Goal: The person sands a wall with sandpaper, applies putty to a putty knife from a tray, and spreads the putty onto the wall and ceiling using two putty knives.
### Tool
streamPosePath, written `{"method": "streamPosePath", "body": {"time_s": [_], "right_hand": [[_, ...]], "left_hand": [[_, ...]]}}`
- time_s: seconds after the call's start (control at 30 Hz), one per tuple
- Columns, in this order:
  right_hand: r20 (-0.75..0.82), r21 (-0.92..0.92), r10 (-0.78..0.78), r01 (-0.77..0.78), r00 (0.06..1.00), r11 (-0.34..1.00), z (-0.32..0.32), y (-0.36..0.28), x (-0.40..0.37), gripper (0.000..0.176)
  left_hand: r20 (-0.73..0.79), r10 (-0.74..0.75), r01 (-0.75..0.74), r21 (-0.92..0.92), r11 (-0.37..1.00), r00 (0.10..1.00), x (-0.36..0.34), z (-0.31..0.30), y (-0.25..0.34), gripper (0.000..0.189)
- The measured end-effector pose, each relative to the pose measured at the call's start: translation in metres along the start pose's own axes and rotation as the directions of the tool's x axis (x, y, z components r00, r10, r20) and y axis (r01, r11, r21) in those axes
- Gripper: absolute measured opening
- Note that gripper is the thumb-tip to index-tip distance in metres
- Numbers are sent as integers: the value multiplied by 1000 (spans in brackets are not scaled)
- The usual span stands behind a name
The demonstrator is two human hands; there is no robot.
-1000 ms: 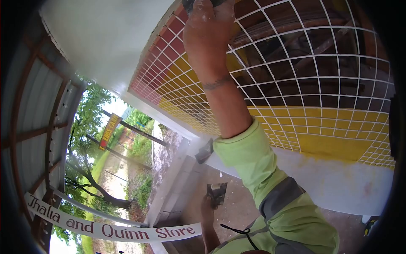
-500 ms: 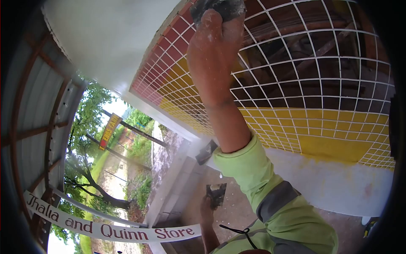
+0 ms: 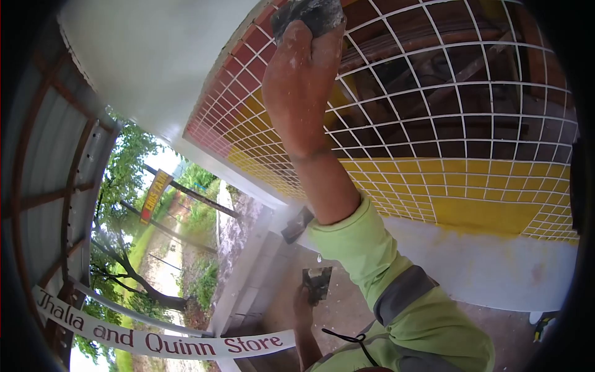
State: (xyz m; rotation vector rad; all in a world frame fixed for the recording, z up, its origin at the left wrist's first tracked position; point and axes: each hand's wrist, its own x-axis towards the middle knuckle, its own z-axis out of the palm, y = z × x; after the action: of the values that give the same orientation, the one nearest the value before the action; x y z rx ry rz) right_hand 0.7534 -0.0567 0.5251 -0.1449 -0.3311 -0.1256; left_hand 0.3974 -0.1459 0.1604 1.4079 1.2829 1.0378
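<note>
My right hand (image 3: 299,93) is raised high in front of the wire grille, its fingers closed around a dark flat putty scraper (image 3: 310,17). The thumb presses on the scraper's face, which carries whitish smears. The blade's far edge lies close to the smooth white surface (image 3: 155,56) at the top; whether it touches cannot be told. Lower down, my left hand (image 3: 302,304) grips a second dark, squarish scraper (image 3: 318,283) with pale residue on it. Most of the left hand's fingers are hidden behind that plate. Pale dust marks the right hand.
A white wire grille (image 3: 434,118) with yellow and red panels behind spans the right. Below it runs a white wall (image 3: 477,266). A dark blocky object (image 3: 297,225) sits by the ledge. A store sign (image 3: 161,339) hangs lower left, under a metal roof (image 3: 46,155).
My right hand and its scraper have shifted slightly left in view, and the background has shifted slightly too. The left hand and its scraper stay nearly in place.
</note>
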Motion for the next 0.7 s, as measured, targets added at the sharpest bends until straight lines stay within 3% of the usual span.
{"method": "streamPosePath", "body": {"time_s": [0.03, 0.1, 0.2, 0.27, 0.33, 0.37, 0.47, 0.53, 0.6, 0.67, 0.7], "right_hand": [[15, -23, -27, 27, 1000, 999, 2, 4, 8, 25], [100, 114, 113, -124, 989, 986, 7, -24, 16, 39], [215, 194, 277, -319, 936, 928, 10, -15, 24, 47], [218, 136, 276, -309, 936, 941, 14, -11, 27, 47], [166, 0, 170, -172, 971, 985, 19, -10, 24, 47], [124, 21, 117, -121, 985, 992, 23, -11, 21, 43], [-13, 67, -40, 41, 999, 997, 33, -18, 0, 31], [-107, 80, -146, 155, 983, 985, 32, -24, -16, 24], [54, -62, 65, -61, 996, 996, 9, -34, -33, 26], [122, -6, 226, -227, 966, 974, -20, -39, -51, 29], [132, 131, 276, -293, 952, 947, -38, -37, -61, 31]], "left_hand": [[-4, -3, 3, -11, 1000, 1000, 0, 0, 0, 33], [-5, -17, 16, -59, 998, 1000, 2, -1, -2, 34], [4, -43, 43, -125, 991, 999, 3, -2, -6, 35], [4, -45, 45, -108, 993, 999, 4, -1, -4, 36], [10, 83, -84, 100, 991, 996, 3, -1, -4, 37], [22, 147, -148, 202, 968, 989, 4, -1, -3, 38], [-7, -36, 35, -81, 996, 999, 7, 2, 2, 38], [30, -9, 12, -76, 997, 1000, 10, 5, 7, 37], [41, -3, 5, -52, 999, 999, 12, 6, 7, 37], [21, -7, 7, -18, 1000, 1000, 15, 7, 5, 37], [-4, 13, -13, -57, 998, 1000, 16, 9, 7, 38]]}}
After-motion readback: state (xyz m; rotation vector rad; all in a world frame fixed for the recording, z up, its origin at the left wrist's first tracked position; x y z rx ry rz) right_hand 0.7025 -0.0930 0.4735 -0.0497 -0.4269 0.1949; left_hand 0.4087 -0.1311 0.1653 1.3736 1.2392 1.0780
